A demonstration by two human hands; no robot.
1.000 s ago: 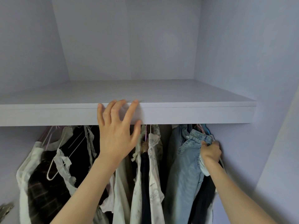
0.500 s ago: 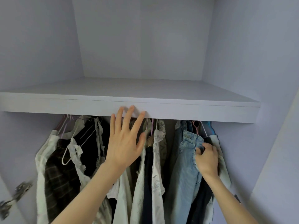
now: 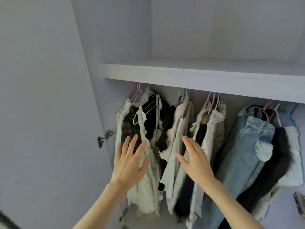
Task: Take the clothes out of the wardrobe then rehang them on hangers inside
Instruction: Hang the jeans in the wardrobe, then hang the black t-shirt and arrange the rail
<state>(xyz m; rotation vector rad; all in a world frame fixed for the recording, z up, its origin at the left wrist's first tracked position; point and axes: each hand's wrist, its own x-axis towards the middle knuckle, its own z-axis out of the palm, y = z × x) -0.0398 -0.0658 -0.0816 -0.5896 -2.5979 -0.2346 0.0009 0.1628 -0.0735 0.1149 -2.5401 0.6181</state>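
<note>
A: Wardrobe (image 3: 49,96), pale lilac, door swung open at the left, metal hinge (image 3: 105,137) seen on its inner edge. One shelf (image 3: 198,78) is fitted across the upper part.

B: Clothes, as listed?

A: All are hung under the shelf on hangers. Left group: a dark plaid garment (image 3: 127,128), a white lace-trimmed camisole (image 3: 146,184), with a white wire hanger (image 3: 145,109) tangled at the front. Middle group: a pale cream top (image 3: 176,146), then a white floral-print piece (image 3: 212,129) on pink hangers (image 3: 210,103). Right group: light-blue jeans (image 3: 244,146), a black garment (image 3: 272,162), a white padded item (image 3: 295,146).

B: Hands?

A: Left hand (image 3: 130,164) is held flat with fingers spread, laid over the camisole and plaid garment. Right hand (image 3: 196,161) is held flat too, fingers straight and together, set against the cream top. Nothing is gripped by either. Whether cloth is actually touched by the right palm cannot be told.
</note>
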